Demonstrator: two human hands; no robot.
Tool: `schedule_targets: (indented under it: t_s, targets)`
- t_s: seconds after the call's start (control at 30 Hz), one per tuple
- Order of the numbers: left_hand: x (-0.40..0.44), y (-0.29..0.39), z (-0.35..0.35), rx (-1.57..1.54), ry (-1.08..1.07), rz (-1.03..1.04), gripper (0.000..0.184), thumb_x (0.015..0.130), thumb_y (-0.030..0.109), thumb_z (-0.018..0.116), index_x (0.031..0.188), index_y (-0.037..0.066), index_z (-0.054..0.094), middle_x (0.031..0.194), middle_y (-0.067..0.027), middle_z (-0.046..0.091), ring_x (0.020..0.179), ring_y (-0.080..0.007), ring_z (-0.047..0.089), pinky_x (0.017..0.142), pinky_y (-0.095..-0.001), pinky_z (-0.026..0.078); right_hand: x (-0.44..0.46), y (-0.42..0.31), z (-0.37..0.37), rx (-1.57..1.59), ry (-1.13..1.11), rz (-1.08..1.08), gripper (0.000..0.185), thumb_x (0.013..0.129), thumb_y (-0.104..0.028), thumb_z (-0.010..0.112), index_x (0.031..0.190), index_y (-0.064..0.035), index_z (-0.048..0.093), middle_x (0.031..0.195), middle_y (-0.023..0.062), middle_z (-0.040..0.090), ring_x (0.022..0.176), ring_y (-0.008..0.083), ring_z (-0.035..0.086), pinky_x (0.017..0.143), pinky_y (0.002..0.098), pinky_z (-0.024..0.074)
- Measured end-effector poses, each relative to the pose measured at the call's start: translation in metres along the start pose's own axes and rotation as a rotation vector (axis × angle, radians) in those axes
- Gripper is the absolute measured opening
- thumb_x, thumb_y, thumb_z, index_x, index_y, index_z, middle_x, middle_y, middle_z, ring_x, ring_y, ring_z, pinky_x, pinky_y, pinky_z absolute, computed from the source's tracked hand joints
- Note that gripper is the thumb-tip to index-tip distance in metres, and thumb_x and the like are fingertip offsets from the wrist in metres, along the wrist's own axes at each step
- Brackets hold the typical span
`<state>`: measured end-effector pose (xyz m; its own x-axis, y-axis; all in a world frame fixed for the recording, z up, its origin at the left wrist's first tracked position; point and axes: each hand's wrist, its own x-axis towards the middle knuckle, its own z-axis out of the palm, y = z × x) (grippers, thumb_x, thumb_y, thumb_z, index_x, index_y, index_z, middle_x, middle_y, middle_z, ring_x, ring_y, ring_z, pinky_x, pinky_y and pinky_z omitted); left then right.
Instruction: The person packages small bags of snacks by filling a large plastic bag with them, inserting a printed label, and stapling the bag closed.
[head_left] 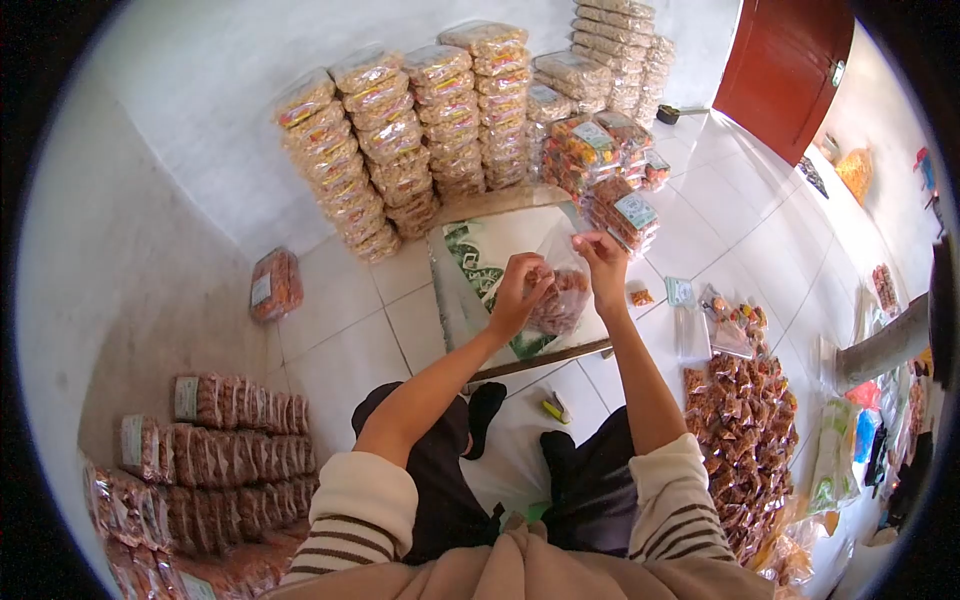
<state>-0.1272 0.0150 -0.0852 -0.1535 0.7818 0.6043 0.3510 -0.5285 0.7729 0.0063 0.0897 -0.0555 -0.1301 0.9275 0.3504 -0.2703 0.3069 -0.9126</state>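
Observation:
A clear plastic bag [565, 305] with reddish-brown snack packets inside stands on a low table [465, 345] that has a green and white printed top. My left hand [522, 292] is closed, its curled fingers at the bag's left upper side. At the upper right, my right hand [602, 262] pinches the bag's loose, open-looking edge. The fingertips of both hands are partly hidden, so the exact hold is hard to see.
Tall stacks of bagged snacks [375, 125] line the wall. Filled packs [622, 210] stand just beyond the table. A heap of small brown packets [740, 430] lies right; rows of packed bags [235, 460] lie left. A yellow-green tool [555, 407] rests near my feet.

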Motion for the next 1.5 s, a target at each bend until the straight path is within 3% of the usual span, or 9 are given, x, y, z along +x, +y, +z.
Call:
schedule_targets:
  t_s: [0.37,0.47,0.57,0.9,0.97,1.1,1.27,1.4,1.5]
  targets:
    - [0.032,0.030,0.024,-0.237,0.252,-0.070,0.013,0.081,0.009,0.059,0.089,0.000,0.055,0.085,-0.0074,0.059,0.070,-0.0125,0.055,0.062,-0.0249,0.044,-0.002,-0.004,0.002,-0.077,0.040,-0.057,0.010,0.079,-0.010,0.062,0.080,-0.0014,0.057,0.075,-0.0004,0.056,0.070,0.0051,0.049,0.064,0.0195,0.0396]
    - [0.040,0.021,0.026,-0.317,0.183,-0.330,0.014,0.079,0.009,0.061,0.089,0.000,0.057,0.079,-0.0052,0.060,0.068,-0.0101,0.054,0.061,-0.0227,0.043,-0.002,-0.001,0.003,-0.099,0.035,-0.076,0.010,0.079,-0.010,0.062,0.082,-0.0014,0.057,0.075,0.0002,0.057,0.070,0.0056,0.050,0.065,0.0202,0.0405]
    - [0.048,0.008,0.028,-0.349,0.219,-0.160,0.015,0.079,0.010,0.062,0.089,0.000,0.058,0.074,-0.0036,0.060,0.065,-0.0082,0.054,0.060,-0.0211,0.043,-0.001,-0.009,0.005,-0.119,-0.001,-0.085,0.012,0.079,-0.011,0.062,0.084,-0.0010,0.058,0.075,0.0011,0.058,0.070,0.0066,0.051,0.065,0.0208,0.0412]
    - [0.030,0.005,0.015,-0.525,0.173,-0.251,0.017,0.084,0.011,0.054,0.098,0.001,0.050,0.089,-0.0063,0.057,0.078,-0.0099,0.054,0.068,-0.0237,0.045,0.003,-0.015,0.000,-0.419,-0.028,-0.125,0.018,0.077,-0.017,0.064,0.077,0.0002,0.060,0.064,0.0048,0.057,0.060,0.0087,0.048,0.056,0.0235,0.0393]
    - [0.010,-0.011,0.014,-0.239,-0.086,-0.213,0.020,0.085,0.013,0.052,0.100,0.001,0.047,0.088,-0.0050,0.054,0.079,-0.0118,0.054,0.066,-0.0243,0.044,0.003,-0.017,0.000,-0.457,-0.016,-0.164,0.018,0.078,-0.016,0.064,0.077,0.0005,0.059,0.063,0.0057,0.057,0.058,0.0093,0.049,0.055,0.0240,0.0395]
    - [0.005,-0.015,0.015,-0.309,-0.070,-0.291,0.018,0.085,0.012,0.052,0.097,0.000,0.048,0.086,-0.0045,0.053,0.080,-0.0132,0.054,0.069,-0.0250,0.044,-0.003,-0.028,0.009,-0.466,0.023,-0.231,0.016,0.080,-0.015,0.061,0.078,0.0009,0.056,0.063,0.0080,0.057,0.055,0.0109,0.049,0.052,0.0256,0.0399]
    - [0.011,-0.012,0.012,-0.037,-0.016,-0.069,0.016,0.085,0.013,0.052,0.092,-0.001,0.055,0.093,-0.0066,0.056,0.075,-0.0093,0.052,0.069,-0.0253,0.044,0.000,-0.019,0.012,-0.508,0.062,-0.214,0.015,0.081,-0.012,0.059,0.078,0.0012,0.054,0.063,0.0086,0.056,0.054,0.0110,0.050,0.051,0.0259,0.0406]
    - [0.022,0.009,0.022,-0.205,0.056,-0.163,0.016,0.081,0.012,0.058,0.088,-0.002,0.057,0.085,-0.0073,0.060,0.078,-0.0132,0.056,0.069,-0.0253,0.044,-0.002,-0.022,0.015,-0.453,0.049,-0.198,0.015,0.081,-0.011,0.060,0.076,0.0014,0.054,0.061,0.0079,0.055,0.053,0.0105,0.049,0.051,0.0256,0.0403]
    - [0.034,0.009,0.020,-0.251,0.001,-0.298,0.016,0.082,0.014,0.059,0.089,0.000,0.057,0.088,-0.0055,0.060,0.072,-0.0080,0.054,0.064,-0.0227,0.043,-0.003,-0.026,0.015,-0.486,0.014,-0.165,0.015,0.080,-0.013,0.061,0.080,0.0007,0.055,0.065,0.0067,0.056,0.057,0.0101,0.050,0.053,0.0248,0.0414]
